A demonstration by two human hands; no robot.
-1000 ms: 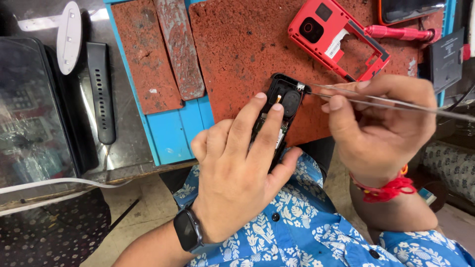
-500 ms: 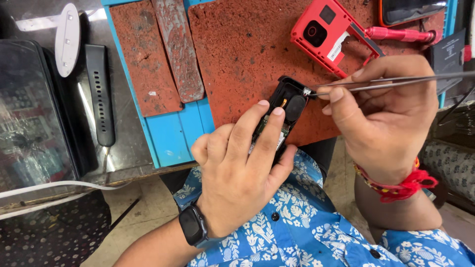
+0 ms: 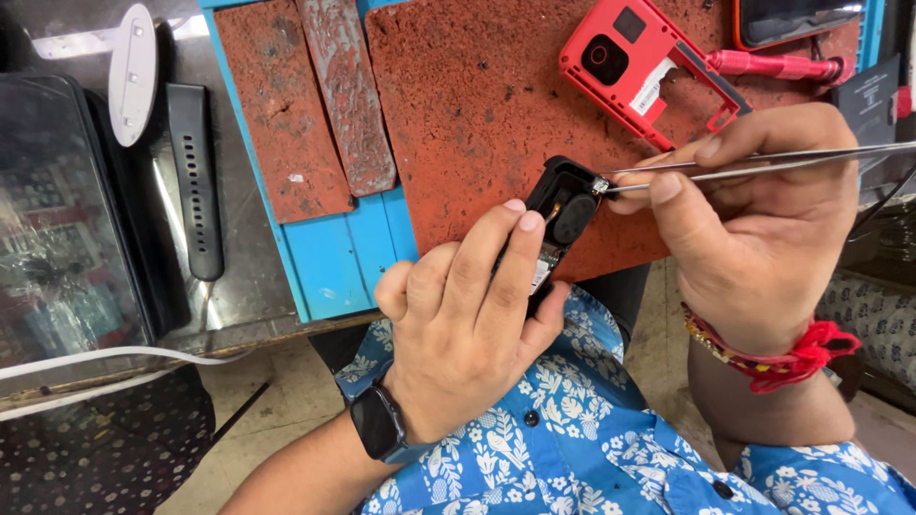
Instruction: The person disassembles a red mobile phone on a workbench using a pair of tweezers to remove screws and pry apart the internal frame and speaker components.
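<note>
Head cam: opened black device (image 3: 563, 212), internals exposed, tweezers (image 3: 763, 164) at corner.

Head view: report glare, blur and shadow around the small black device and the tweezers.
Head view: sharp and evenly lit on the small black device, tweezers and both hands; glare only on the cracked glass panel and metal bench at left; soft shadow under the left hand.

A blue shirt (image 3: 592, 429) with white floral print and dark buttons covers the torso. The left wrist wears a black smartwatch (image 3: 380, 424). Red thread bracelets (image 3: 773, 358) circle the right wrist
</note>
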